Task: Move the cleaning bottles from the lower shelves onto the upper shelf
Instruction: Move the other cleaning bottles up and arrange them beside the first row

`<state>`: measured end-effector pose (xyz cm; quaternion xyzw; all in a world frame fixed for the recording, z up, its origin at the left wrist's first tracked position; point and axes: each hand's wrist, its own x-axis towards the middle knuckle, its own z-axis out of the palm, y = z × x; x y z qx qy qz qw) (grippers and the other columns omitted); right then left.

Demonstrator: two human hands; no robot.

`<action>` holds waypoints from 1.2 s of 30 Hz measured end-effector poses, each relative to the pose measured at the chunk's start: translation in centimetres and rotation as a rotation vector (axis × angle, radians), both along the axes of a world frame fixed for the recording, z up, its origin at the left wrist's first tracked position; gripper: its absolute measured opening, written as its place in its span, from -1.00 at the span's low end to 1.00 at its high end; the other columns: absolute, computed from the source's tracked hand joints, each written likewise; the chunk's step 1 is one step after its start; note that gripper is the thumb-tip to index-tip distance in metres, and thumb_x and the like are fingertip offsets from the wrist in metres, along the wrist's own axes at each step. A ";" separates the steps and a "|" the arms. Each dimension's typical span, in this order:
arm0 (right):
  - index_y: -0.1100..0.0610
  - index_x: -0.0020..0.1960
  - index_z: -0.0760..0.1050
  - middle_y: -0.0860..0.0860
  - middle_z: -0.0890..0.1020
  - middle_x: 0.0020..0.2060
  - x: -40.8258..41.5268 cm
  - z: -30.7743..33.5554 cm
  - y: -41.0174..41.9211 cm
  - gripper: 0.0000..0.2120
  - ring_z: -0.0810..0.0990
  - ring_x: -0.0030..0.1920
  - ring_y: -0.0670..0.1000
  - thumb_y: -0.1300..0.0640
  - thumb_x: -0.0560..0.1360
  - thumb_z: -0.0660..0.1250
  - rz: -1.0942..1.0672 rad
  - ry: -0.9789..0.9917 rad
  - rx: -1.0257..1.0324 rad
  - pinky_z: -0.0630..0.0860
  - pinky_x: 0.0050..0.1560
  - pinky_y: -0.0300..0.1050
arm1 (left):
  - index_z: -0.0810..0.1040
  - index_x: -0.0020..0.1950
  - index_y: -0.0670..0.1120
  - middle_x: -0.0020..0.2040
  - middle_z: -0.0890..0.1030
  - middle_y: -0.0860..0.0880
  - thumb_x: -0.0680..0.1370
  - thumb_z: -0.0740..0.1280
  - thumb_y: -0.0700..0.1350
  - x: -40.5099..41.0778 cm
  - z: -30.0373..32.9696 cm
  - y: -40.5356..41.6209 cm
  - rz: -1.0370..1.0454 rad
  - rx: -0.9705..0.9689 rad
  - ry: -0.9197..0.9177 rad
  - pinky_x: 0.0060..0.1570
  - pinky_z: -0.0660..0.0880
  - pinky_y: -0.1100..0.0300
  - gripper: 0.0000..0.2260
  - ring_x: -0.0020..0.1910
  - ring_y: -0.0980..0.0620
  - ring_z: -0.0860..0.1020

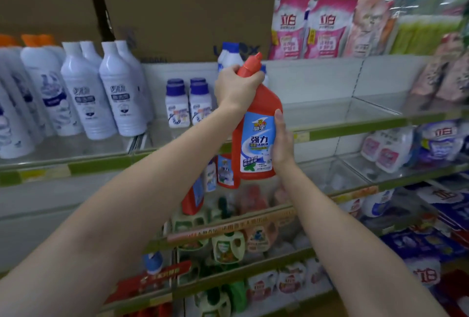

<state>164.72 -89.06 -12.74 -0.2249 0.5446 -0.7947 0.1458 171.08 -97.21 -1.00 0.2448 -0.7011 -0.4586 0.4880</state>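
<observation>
Transfer step, mid-lift. Left hand (237, 85) grips the neck of the red bottle (256, 136); right hand (281, 139) steadies its side with straight fingers. Next move, likely: setting it on the upper shelf (355, 126) beyond. Small white bottles (187, 103) left of the hands crowd that side.

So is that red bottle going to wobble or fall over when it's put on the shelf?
Maybe a little. The red bottle is tall with a narrow neck, so it could tip if bumped. It looks like stiff plastic and probably rather heavy, since the left hand grips its neck and the right hand steadies its side.
</observation>
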 end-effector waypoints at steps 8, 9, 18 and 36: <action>0.24 -0.03 0.63 0.25 0.72 -0.09 -12.0 5.3 -1.1 -0.35 0.72 -0.09 0.19 -0.38 0.41 0.34 0.040 0.087 -0.075 0.64 0.01 0.11 | 0.47 -0.32 -0.02 -0.38 0.54 0.06 0.38 0.48 0.03 -11.1 5.5 -0.5 0.016 -0.101 0.062 -0.23 0.54 0.08 -0.77 -0.37 0.06 0.52; 0.27 0.02 0.63 0.27 0.71 -0.06 -13.6 5.5 -1.1 -0.27 0.72 -0.07 0.20 -0.42 0.34 0.34 0.051 0.079 -0.074 0.64 0.01 0.11 | 0.50 -0.31 -0.02 -0.36 0.59 0.03 0.37 0.48 0.04 -12.7 5.5 -0.6 0.014 -0.098 0.058 -0.21 0.59 0.06 -0.78 -0.35 0.04 0.57; 0.12 -0.08 0.67 0.11 0.74 -0.19 -25.3 4.2 -1.9 -0.50 0.73 -0.17 0.07 -0.26 0.61 0.19 0.092 0.105 0.013 0.65 -0.08 -0.03 | 0.43 -0.31 0.03 -0.37 0.53 0.05 0.47 0.43 0.04 -24.7 3.5 -1.9 0.051 -0.182 0.041 -0.25 0.56 0.08 -0.75 -0.37 0.06 0.51; -0.14 0.11 0.40 -0.06 0.63 -0.04 -33.5 3.6 -9.8 -0.35 0.64 -0.03 -0.04 -0.59 0.44 -0.14 -0.040 0.346 0.305 0.59 0.11 0.05 | 0.38 -0.21 -0.02 -0.26 0.52 -0.01 0.55 0.39 -0.03 -33.8 2.8 -10.1 0.105 -0.225 0.030 -0.28 0.48 0.22 -0.77 -0.32 0.08 0.48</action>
